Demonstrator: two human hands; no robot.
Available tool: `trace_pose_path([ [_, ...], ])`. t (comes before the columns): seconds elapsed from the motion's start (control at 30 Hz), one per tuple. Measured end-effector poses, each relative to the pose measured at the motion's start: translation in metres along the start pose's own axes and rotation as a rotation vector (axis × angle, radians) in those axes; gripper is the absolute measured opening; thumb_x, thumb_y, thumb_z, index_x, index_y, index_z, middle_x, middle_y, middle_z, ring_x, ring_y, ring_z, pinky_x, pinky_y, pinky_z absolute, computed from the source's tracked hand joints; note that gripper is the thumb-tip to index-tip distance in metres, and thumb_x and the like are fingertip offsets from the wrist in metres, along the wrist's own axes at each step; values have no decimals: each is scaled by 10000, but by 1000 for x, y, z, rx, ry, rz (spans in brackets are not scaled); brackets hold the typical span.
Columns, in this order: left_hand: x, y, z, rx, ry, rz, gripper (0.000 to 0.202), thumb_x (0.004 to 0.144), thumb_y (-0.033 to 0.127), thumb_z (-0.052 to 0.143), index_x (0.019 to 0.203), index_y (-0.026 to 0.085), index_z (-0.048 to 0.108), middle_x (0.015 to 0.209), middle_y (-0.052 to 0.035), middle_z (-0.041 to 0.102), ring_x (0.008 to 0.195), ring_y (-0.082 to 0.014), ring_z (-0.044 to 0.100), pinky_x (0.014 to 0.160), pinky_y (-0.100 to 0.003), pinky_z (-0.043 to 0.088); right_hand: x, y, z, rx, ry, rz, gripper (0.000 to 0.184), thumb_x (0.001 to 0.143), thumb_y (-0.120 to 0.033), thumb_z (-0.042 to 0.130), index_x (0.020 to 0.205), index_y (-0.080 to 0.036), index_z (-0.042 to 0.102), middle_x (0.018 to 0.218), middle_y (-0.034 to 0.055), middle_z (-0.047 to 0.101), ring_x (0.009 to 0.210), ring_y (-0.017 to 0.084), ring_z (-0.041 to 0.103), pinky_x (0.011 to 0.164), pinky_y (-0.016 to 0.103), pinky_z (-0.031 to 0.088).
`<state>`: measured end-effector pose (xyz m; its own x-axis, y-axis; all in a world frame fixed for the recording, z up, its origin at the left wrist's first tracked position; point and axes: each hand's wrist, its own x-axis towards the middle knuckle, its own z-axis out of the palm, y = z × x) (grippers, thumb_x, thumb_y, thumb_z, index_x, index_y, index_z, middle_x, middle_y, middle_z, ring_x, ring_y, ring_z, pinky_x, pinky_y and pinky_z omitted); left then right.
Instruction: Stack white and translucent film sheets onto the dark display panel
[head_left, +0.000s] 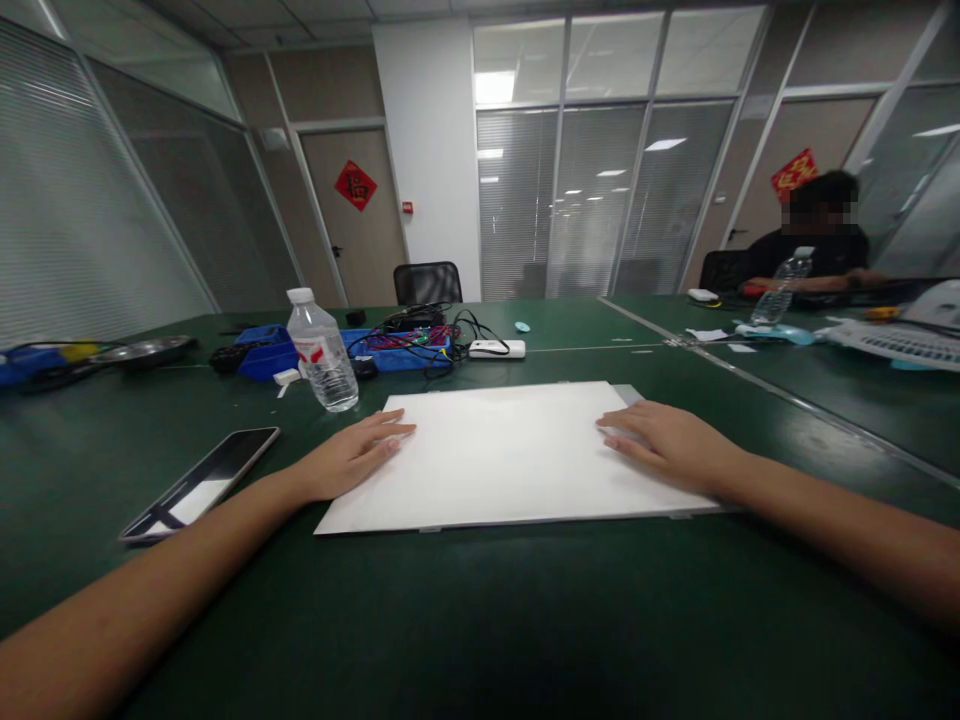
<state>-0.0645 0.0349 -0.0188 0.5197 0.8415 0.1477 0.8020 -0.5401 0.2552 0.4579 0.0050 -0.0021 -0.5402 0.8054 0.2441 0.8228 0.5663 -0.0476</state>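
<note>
A large white sheet (502, 460), paper or thin board, lies flat on the dark green table (465, 610) in front of me. My left hand (352, 455) rests on its left edge, palm down with the fingers stretched out. On the opposite side my right hand (667, 440) lies over the right edge, fingers extended and apart. A greyish strip (628, 393) shows from beneath the sheet at the far right corner. Small pale bits stick out under the near edge; what they are I cannot make out. Neither hand grips anything.
A phone (202, 485) lies left of my left forearm. Behind it stands a clear water bottle (322, 350). Blue trays (405, 350) with tangled cables and a white power strip (496, 349) sit farther back. Across the table at right, a person (810, 240) sits near another bottle (784, 285).
</note>
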Motion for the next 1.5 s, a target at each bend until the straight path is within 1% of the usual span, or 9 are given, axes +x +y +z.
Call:
trace_pose_path([
  [0.13, 0, 1, 0, 12, -11, -3, 644, 1046, 672, 365, 1512, 285, 585, 1702, -67, 391, 1563, -310, 367, 1270, -493, 311, -2, 3, 1, 81, -10, -41, 610, 1054, -613, 380, 1451, -233, 646, 1583, 113, 532, 1400, 345, 549, 1149, 592, 444],
  [0.37, -1, 0, -2, 13, 15, 16, 658, 1056, 657, 339, 1509, 251, 590, 1671, -70, 443, 1544, -307, 402, 1284, -490, 285, -4, 9, 6, 199, -78, -96, 596, 1048, -603, 428, 1530, -281, 569, 1648, 81, 452, 1472, 337, 473, 1210, 591, 384],
  [0.6, 1, 3, -5, -7, 35, 26, 660, 1040, 653, 393, 1500, 226, 594, 1649, -95, 474, 1515, -316, 447, 1265, -491, 333, 2, 4, 12, 204, -48, -100, 566, 1065, -590, 403, 1488, -281, 616, 1568, 86, 554, 1439, 314, 513, 1209, 582, 392],
  [0.8, 8, -2, -7, -37, 50, 4, 618, 1048, 635, 394, 1463, 242, 629, 1616, -69, 522, 1528, -307, 430, 1274, -492, 320, 15, -2, 10, 203, -19, -83, 571, 1057, -605, 411, 1475, -282, 629, 1560, 86, 562, 1428, 324, 524, 1190, 591, 414],
  [1.0, 16, -16, -9, -32, 59, 16, 600, 1034, 613, 435, 1475, 251, 618, 1615, -67, 522, 1536, -312, 414, 1278, -495, 311, 26, -1, 7, 230, -51, -72, 577, 1053, -603, 429, 1492, -278, 614, 1591, 85, 527, 1471, 324, 481, 1224, 583, 370],
  [1.13, 19, -21, -12, -36, 47, 6, 579, 1033, 555, 438, 1491, 242, 605, 1626, -69, 506, 1549, -321, 390, 1279, -515, 301, 29, 1, 5, 226, -56, -64, 552, 1054, -581, 449, 1491, -286, 611, 1595, 84, 523, 1470, 321, 481, 1213, 595, 378],
  [1.23, 20, -20, -15, -36, 31, 10, 545, 1040, 496, 412, 1497, 269, 602, 1650, -44, 471, 1567, -321, 351, 1283, -536, 281, 28, 1, 1, 205, -18, -113, 525, 1059, -539, 455, 1474, -264, 622, 1563, 109, 555, 1441, 318, 514, 1182, 597, 411],
  [1.4, 18, -14, -19, -8, 25, 13, 528, 1040, 436, 393, 1512, 307, 589, 1670, -22, 431, 1563, -324, 353, 1272, -548, 298, 25, -1, -15, 153, 89, -253, 457, 1015, -482, 570, 1400, -257, 670, 1486, 126, 623, 1379, 321, 568, 1143, 590, 442],
  [1.5, 15, -13, -20, -6, 45, 15, 525, 1033, 440, 419, 1510, 306, 592, 1678, -33, 414, 1555, -328, 368, 1261, -539, 325, 21, -12, -28, 211, 84, -376, 507, 991, -462, 622, 1456, -260, 623, 1480, 129, 626, 1381, 303, 570, 1163, 556, 432],
])
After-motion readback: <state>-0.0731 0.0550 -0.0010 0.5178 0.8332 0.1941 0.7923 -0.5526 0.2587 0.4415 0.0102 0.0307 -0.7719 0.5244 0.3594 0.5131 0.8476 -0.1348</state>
